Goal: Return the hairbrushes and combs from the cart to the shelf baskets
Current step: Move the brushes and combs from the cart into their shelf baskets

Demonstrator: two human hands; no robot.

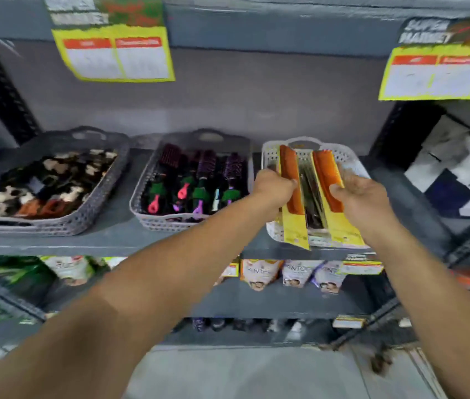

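Left hand point(274, 187) and right hand point(362, 197) each grip an orange comb (yellow-carded) point(292, 180) over the white basket point(274, 231).

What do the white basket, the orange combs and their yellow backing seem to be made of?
White basket: moulded plastic, matte, judging by its perforated wall and built-in handle. Orange combs: likely glossy translucent plastic, fine teeth. Yellow backing: probably printed card, flat and thin; blur leaves this uncertain.
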